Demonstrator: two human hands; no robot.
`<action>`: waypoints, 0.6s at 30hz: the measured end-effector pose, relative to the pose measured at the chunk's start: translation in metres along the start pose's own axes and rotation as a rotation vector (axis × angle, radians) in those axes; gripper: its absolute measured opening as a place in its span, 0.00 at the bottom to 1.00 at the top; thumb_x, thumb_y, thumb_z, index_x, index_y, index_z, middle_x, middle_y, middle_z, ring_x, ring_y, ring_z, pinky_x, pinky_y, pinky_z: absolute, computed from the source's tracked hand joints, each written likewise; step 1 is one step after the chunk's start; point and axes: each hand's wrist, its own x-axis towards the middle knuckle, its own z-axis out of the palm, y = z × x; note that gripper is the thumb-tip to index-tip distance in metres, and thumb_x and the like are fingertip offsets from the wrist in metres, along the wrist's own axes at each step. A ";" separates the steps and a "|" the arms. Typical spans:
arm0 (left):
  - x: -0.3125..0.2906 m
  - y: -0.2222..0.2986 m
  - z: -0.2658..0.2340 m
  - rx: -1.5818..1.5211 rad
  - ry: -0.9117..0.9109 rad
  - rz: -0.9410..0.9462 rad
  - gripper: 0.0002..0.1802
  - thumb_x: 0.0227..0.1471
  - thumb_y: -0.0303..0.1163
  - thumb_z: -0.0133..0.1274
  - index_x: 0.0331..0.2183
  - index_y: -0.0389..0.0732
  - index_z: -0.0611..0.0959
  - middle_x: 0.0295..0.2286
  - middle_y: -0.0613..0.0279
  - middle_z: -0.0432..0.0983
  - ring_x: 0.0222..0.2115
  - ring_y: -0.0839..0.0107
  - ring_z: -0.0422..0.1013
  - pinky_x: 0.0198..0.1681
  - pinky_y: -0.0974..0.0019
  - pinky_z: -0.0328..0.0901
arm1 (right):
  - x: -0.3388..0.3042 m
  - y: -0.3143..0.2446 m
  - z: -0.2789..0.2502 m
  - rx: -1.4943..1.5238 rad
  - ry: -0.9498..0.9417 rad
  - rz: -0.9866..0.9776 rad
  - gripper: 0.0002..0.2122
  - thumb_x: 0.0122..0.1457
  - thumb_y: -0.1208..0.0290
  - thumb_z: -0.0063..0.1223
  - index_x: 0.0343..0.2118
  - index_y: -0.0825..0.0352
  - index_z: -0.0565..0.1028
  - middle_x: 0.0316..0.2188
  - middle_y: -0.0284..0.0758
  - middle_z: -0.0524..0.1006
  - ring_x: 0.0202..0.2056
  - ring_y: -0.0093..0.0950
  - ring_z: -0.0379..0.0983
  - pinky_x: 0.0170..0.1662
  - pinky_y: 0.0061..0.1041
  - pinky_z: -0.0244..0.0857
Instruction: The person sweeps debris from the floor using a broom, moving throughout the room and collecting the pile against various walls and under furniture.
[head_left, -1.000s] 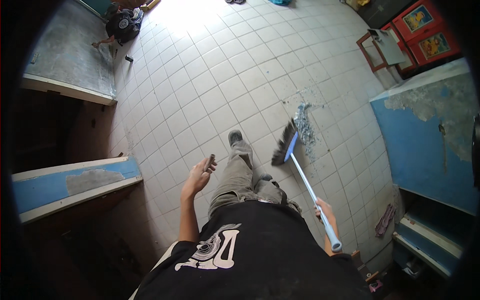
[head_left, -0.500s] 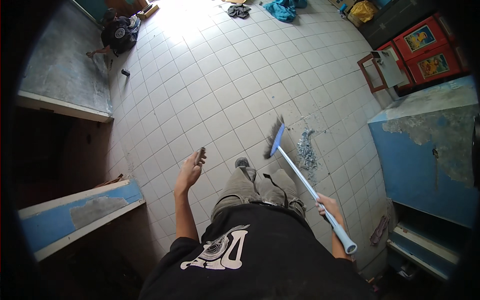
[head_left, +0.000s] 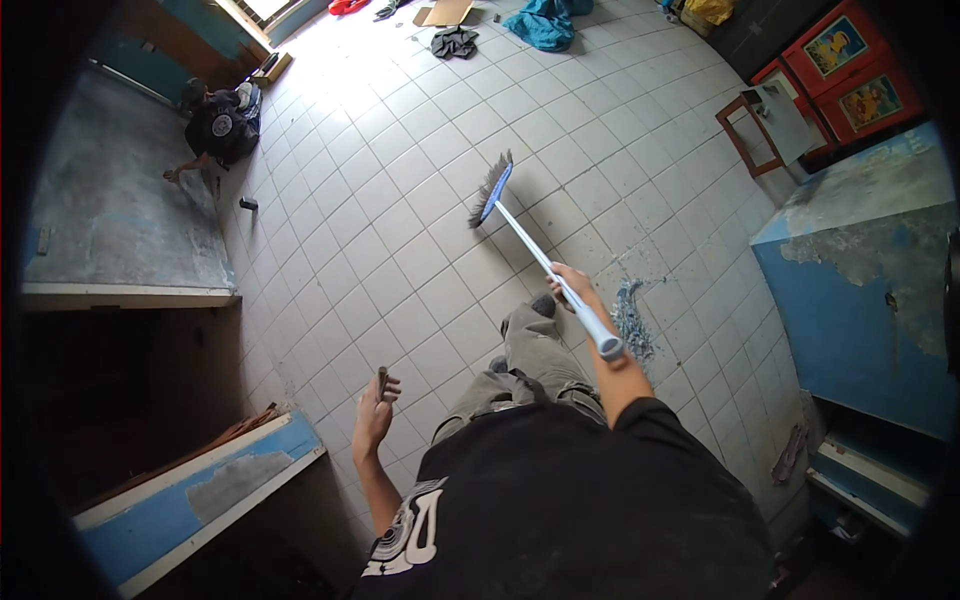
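Observation:
A broom (head_left: 527, 241) with a pale blue handle, a blue head and dark grey bristles is raised out in front of me. My right hand (head_left: 572, 284) is wrapped round its handle, and the handle's thick end reaches back over my forearm. The bristles appear to be off the tiles, with a shadow to their right. To the left of my legs, my left hand (head_left: 372, 412) is closed on a small, narrow brownish object (head_left: 382, 381), whose kind I cannot make out. A pile of grey-blue debris (head_left: 630, 322) lies on the floor beside my right forearm, with crumbs scattered around it.
At far left a person (head_left: 215, 127) crouches by a grey slab (head_left: 130, 200). A small black object (head_left: 248, 203) stands nearby. Blue peeling counters (head_left: 850, 310) flank the right, below a red cabinet (head_left: 850, 75). Cloths (head_left: 540, 28) lie at the far end.
My right hand has carried the broom forward and left, away from the debris pile. My left hand has drawn back slightly, still closed on the small object. My legs have shifted.

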 end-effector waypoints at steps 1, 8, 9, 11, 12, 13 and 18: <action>0.007 0.005 -0.002 0.025 -0.010 -0.064 0.17 0.32 0.23 0.32 0.30 0.34 0.71 0.23 0.54 0.70 0.25 0.68 0.67 0.30 0.70 0.62 | 0.011 -0.009 0.000 0.020 0.005 0.050 0.07 0.51 0.68 0.43 0.27 0.68 0.65 0.17 0.31 0.66 0.13 0.12 0.58 0.11 0.06 0.55; 0.082 0.062 -0.014 0.166 -0.091 0.000 0.20 0.29 0.23 0.31 0.30 0.34 0.70 0.22 0.54 0.70 0.24 0.68 0.67 0.29 0.69 0.62 | 0.029 -0.008 -0.087 0.246 -0.037 0.178 0.07 0.51 0.69 0.41 0.25 0.68 0.62 0.15 0.29 0.64 0.08 0.11 0.53 0.07 0.06 0.51; 0.098 0.073 -0.011 0.176 -0.118 0.031 0.20 0.28 0.22 0.32 0.30 0.33 0.70 0.22 0.53 0.69 0.24 0.66 0.67 0.29 0.68 0.62 | 0.020 0.007 -0.107 0.241 0.013 0.168 0.07 0.51 0.69 0.41 0.25 0.68 0.62 0.15 0.29 0.64 0.07 0.11 0.53 0.07 0.07 0.50; 0.124 0.086 -0.003 0.204 -0.146 0.057 0.19 0.29 0.22 0.33 0.31 0.34 0.70 0.22 0.53 0.70 0.24 0.65 0.67 0.30 0.68 0.62 | -0.030 0.014 -0.113 0.312 0.123 0.130 0.07 0.51 0.69 0.41 0.25 0.67 0.62 0.16 0.29 0.64 0.08 0.11 0.53 0.06 0.07 0.49; 0.137 0.094 0.004 0.221 -0.167 0.089 0.19 0.30 0.22 0.34 0.31 0.34 0.70 0.22 0.52 0.70 0.25 0.63 0.67 0.30 0.67 0.62 | -0.058 0.014 -0.115 0.344 0.170 0.147 0.07 0.52 0.69 0.41 0.28 0.67 0.63 0.17 0.29 0.64 0.08 0.11 0.52 0.06 0.07 0.48; 0.150 0.104 0.015 0.223 -0.181 0.094 0.19 0.30 0.22 0.34 0.31 0.34 0.70 0.22 0.52 0.70 0.25 0.63 0.67 0.30 0.67 0.62 | -0.080 0.019 -0.120 0.379 0.220 0.161 0.07 0.52 0.69 0.40 0.30 0.67 0.63 0.17 0.29 0.64 0.08 0.11 0.52 0.07 0.07 0.48; 0.213 0.151 0.068 0.521 -0.436 0.224 0.13 0.38 0.26 0.38 0.31 0.37 0.71 0.24 0.48 0.70 0.28 0.53 0.66 0.32 0.60 0.60 | -0.149 0.086 -0.153 0.534 0.256 0.108 0.15 0.53 0.69 0.37 0.45 0.63 0.58 0.19 0.28 0.62 0.10 0.10 0.51 0.09 0.06 0.50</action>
